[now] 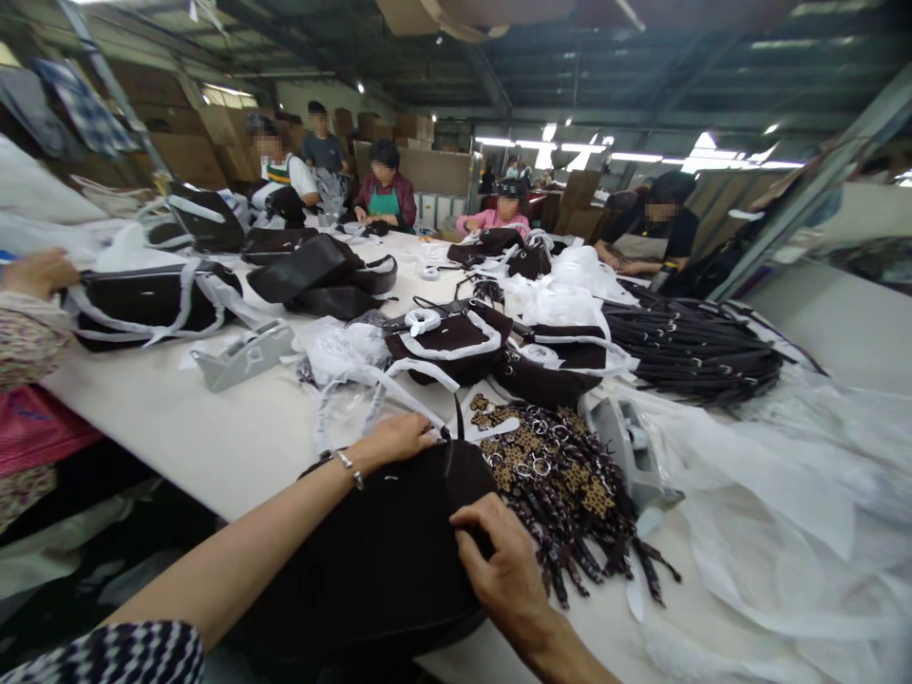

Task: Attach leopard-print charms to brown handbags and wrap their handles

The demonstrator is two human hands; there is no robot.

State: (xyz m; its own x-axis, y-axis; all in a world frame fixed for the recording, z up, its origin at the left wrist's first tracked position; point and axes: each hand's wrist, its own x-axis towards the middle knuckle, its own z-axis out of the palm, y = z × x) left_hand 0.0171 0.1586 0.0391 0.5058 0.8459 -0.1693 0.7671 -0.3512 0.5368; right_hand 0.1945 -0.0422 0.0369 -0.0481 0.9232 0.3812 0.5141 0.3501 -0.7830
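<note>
A black handbag [385, 551] lies in front of me at the table's near edge, tilted toward me. My left hand [397, 439], a bracelet at its wrist, is closed at the bag's far top edge, beside a strap end; its fingertips are partly hidden. My right hand [499, 551] grips the bag's right side with bent fingers and thumb. Right beside the bag is a heap of charms [548, 465] with metal rings, leopard-pattern pieces and dark tassels. White-wrapped straps [377, 385] lie just beyond my left hand.
Tape dispensers [246, 353] stand left and right [627, 446]. More black bags [456, 337] lie farther back, with bundled black straps [691, 347] and white wrapping sheets [769, 484] at the right. A co-worker's hand [39, 273] touches a bag at the left; several people work behind the table.
</note>
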